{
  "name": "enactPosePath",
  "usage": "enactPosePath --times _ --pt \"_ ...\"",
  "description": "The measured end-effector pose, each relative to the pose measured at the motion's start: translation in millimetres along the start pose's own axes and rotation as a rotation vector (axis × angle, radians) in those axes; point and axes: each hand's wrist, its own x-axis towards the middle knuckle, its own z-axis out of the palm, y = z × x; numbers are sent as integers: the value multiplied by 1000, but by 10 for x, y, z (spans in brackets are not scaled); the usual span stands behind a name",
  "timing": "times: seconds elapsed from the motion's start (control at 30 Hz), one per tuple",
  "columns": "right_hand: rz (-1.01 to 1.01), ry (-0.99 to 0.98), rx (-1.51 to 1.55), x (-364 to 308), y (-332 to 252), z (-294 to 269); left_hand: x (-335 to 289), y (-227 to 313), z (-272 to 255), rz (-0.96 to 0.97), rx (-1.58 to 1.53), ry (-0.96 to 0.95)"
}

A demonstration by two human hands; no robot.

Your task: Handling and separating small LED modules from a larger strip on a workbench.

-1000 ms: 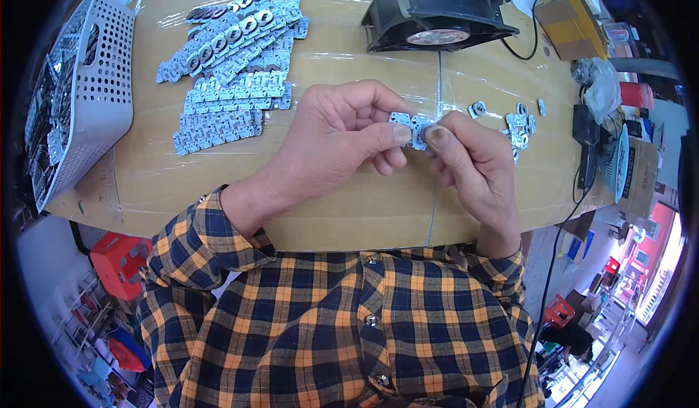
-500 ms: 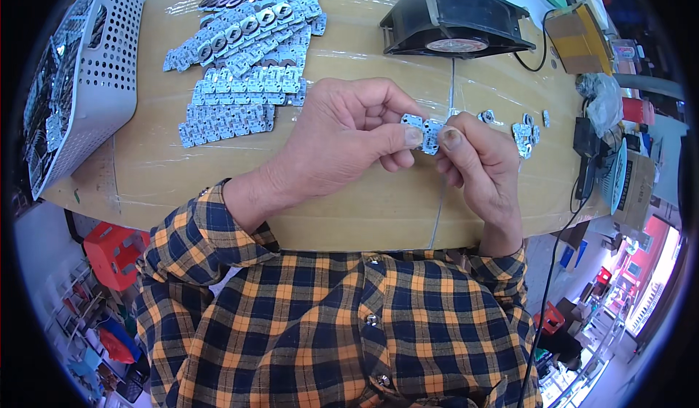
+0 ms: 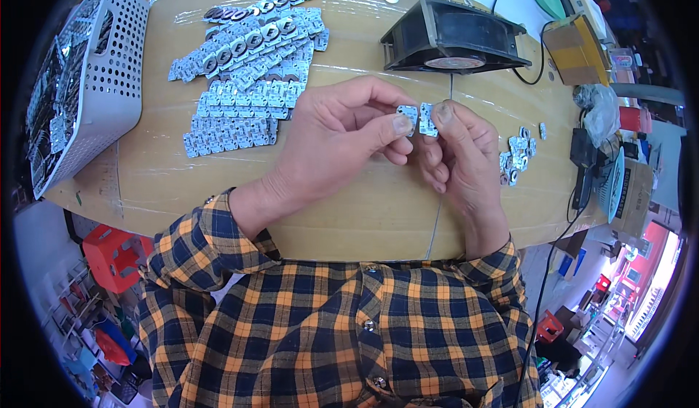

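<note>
black fan (image 3: pixel 453 35) beyond right hand (image 3: pixel 466 144) (pinching board (image 3: pixel 427 120)), white basket (image 3: pixel 116 73) leftward

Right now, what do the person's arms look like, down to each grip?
The left sleeve and right sleeve are checked in dark blue and orange-yellow, ending above the wrists. The left grip and right grip are bare, without gloves.

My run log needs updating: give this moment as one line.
left hand: holds board piece; right hand: holds second board piece; held pieces: apart; loose pieces: right of right hand
</note>
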Motion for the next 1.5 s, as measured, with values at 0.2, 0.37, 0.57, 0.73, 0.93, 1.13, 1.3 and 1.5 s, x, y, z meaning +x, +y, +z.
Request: enactPosePath --times 0.2,0.37,0.57,0.73,0.93,1.13,1.3,1.5 --pt "-15 -51 -76 6 38 -39 -17 -69 5 212 359 31" --pt "16 -62 -3 41 86 -54 -26 -79 30 210 410 74" --pt "49 -41 89 40 74 -32 12 -139 61 259 257 157" --pt "2 -16 56 33 60 -54 -2 -111 -3 246 359 -43" --pt "-49 80 -167 23 -38 -133 -39 -59 60 66 258 -63" --pt "-212 107 -615 37 3 -319 5 -68 -13 -22 216 20" --pt "-410 260 -768 -61 -47 -206 -8 -18 -5 -57 66 -7" --pt "-361 -35 -474 -88 18 -77 -27 2 9 -53 26 -54"
